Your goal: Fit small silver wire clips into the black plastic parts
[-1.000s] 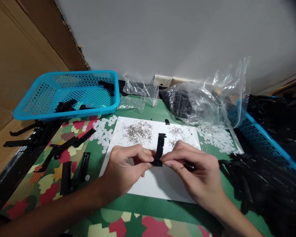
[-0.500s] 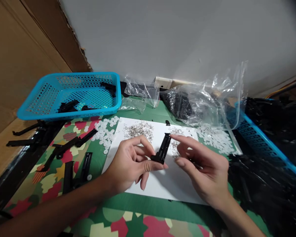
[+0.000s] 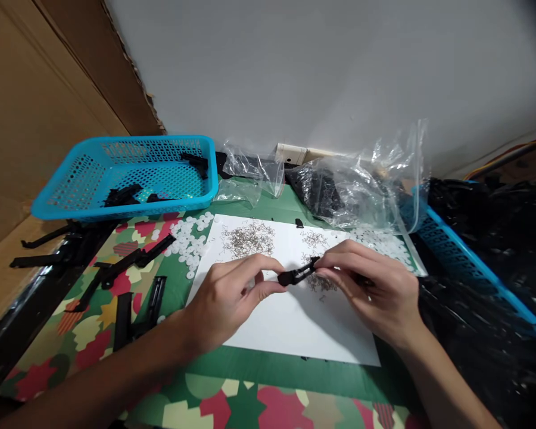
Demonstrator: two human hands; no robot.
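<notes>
A small black plastic part (image 3: 297, 275) is held between both hands above a white sheet of paper (image 3: 290, 322). My left hand (image 3: 230, 298) pinches its left end with thumb and fingers. My right hand (image 3: 373, 289) has its fingers closed on the right end, and something dark shows under the palm. The part lies nearly level. Heaps of tiny metal springs (image 3: 248, 237) lie on the paper just behind the hands, with a smaller heap (image 3: 319, 281) under the right fingers.
A blue basket (image 3: 129, 173) with a few black parts stands back left. White discs (image 3: 187, 238) flank the paper. Long black parts (image 3: 129, 262) lie left. Clear plastic bags (image 3: 361, 185) sit behind. A blue tray (image 3: 469, 268) and black heap fill the right.
The black part has tipped from upright to nearly level. My right hand, which had let go and opened half a second ago, has closed on the part again.
</notes>
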